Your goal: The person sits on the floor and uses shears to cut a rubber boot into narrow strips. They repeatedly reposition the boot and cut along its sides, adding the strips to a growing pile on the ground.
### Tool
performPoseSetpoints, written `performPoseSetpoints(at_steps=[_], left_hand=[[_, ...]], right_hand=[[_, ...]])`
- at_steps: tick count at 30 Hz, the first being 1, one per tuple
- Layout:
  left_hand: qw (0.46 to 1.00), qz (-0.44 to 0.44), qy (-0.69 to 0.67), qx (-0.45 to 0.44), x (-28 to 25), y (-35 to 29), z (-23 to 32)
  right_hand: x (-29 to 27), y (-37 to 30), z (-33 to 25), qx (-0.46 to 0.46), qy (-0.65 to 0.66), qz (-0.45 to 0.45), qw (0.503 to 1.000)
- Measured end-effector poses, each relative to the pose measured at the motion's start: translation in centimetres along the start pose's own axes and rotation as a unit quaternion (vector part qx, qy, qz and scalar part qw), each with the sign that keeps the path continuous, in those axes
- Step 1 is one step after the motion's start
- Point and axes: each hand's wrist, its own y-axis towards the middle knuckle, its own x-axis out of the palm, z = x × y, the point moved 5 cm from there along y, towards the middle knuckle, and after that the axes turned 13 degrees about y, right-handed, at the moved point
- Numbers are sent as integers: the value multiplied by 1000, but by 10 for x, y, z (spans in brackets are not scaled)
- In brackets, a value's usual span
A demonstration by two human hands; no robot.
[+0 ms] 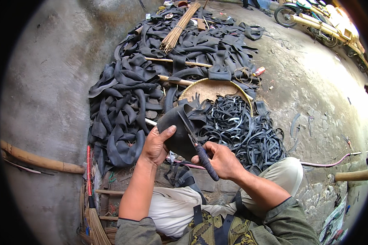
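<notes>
My left hand [156, 145] grips a wide piece of black rubber [170, 124], thumb on its face, fingers behind it. In my right hand [221, 160] is a pair of scissors [208, 162] with dark, wrapped handles. Their blades [187, 125] point up and away, lying against the right side of the rubber piece. Whether the blades are parted on its edge I cannot tell. Just beyond my right hand lies a tangled heap of thin black rubber strips [241, 130], partly on a round woven tray [204, 88].
A big pile of black rubber pieces [122, 94] spreads ahead and left along a grey wall [49, 81]. A bundle of thin sticks [180, 27] lies on top. At left are a bamboo pole [45, 158] and a broom [95, 220]. A motorcycle [310, 20] stands far right.
</notes>
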Motion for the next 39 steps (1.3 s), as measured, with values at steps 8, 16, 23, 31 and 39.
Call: performPoseSetpoints(at_steps=[8, 16, 23, 31, 39], left_hand=[[993, -9, 104, 57, 12, -5, -4], [990, -20, 126, 53, 10, -6, -6], [985, -63, 160, 27, 20, -8, -17], [998, 22, 0, 55, 2, -2, 5], [995, 20, 56, 84, 8, -3, -11]], right_hand=[[-7, 4, -8, -13, 6, 38, 999], [-3, 7, 2, -11, 40, 50, 998], [-15, 8, 0, -31, 9, 72, 997], [-7, -1, -13, -59, -57, 42, 996], [-11, 3, -12, -42, -100, 65, 992]])
